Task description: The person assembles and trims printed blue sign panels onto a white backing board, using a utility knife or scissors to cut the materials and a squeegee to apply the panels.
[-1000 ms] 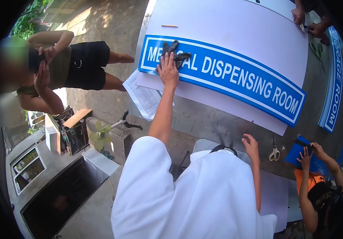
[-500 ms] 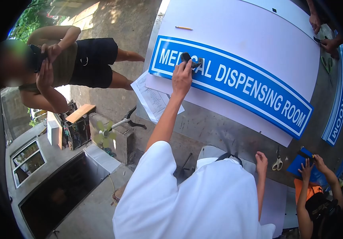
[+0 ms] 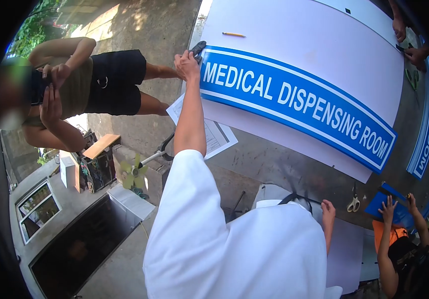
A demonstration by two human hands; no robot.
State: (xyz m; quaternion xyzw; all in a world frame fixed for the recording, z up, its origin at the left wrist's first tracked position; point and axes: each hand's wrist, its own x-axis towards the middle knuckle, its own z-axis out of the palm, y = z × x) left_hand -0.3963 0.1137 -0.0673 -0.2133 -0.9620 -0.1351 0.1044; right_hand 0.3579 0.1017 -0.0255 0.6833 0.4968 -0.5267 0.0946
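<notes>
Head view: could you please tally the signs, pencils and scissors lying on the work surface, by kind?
Blue signs: 2, the MEDICAL DISPENSING ROOM sign and a sign at the right edge
Pencils: 1, the pencil
Scissors: 2, the white-handled scissors and the green-handled scissors
Total: 5

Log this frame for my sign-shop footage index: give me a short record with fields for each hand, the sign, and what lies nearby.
left hand: holds a dark cloth at the left end of the sign
right hand: rests near the table edge, empty as far as visible
sign: blue, white letters "MEDICAL DISPENSING ROOM", flat on a white board
nearby: pencil on the board; scissors on the table; papers under the board's corner
others: a person standing at left; a person in orange at lower right
</notes>
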